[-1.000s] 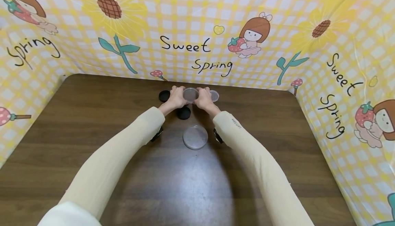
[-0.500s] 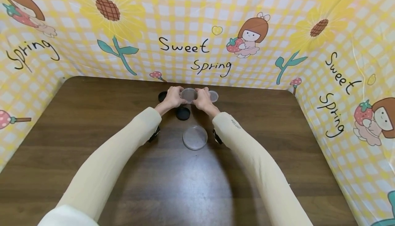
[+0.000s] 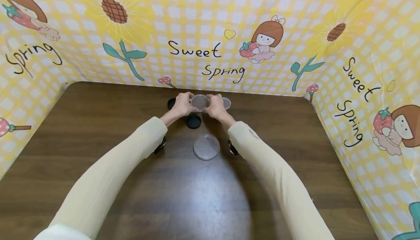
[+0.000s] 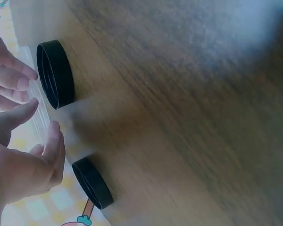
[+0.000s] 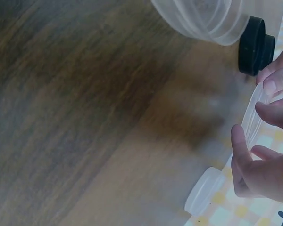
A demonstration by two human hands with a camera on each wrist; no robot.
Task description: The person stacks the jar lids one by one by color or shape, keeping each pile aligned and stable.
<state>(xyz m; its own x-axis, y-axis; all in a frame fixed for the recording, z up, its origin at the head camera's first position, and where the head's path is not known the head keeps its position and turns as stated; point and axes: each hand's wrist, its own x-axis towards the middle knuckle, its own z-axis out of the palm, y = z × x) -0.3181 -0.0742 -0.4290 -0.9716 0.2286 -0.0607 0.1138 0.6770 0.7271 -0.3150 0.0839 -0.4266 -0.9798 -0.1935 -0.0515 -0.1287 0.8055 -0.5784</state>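
A clear round shallow dish [image 3: 200, 102] is between both hands near the table's back edge. My left hand [image 3: 182, 105] pinches its left rim with thumb and fingers, and my right hand [image 3: 217, 106] pinches the right rim. Both wrist views show this dish [image 5: 251, 113] tilted, raised off the wood, with fingertips at its edge. Just in front of the hands lies a black round lid [image 3: 194, 122]. Another black lid [image 4: 93, 183] sits left of the left hand, partly hidden by it in the head view. Beyond the right hand is a smaller clear round dish [image 3: 226, 103].
A larger clear round dish [image 3: 206, 147] rests on the brown wooden table [image 3: 279, 141], nearer me, between the forearms. Behind the table's back edge hangs a yellow checked cloth [image 3: 197, 18], which also runs along both sides.
The left hand has shifted slightly left, covering more of the left black lid. Both hands keep their pinch on the dish. The whole view has drifted a little.
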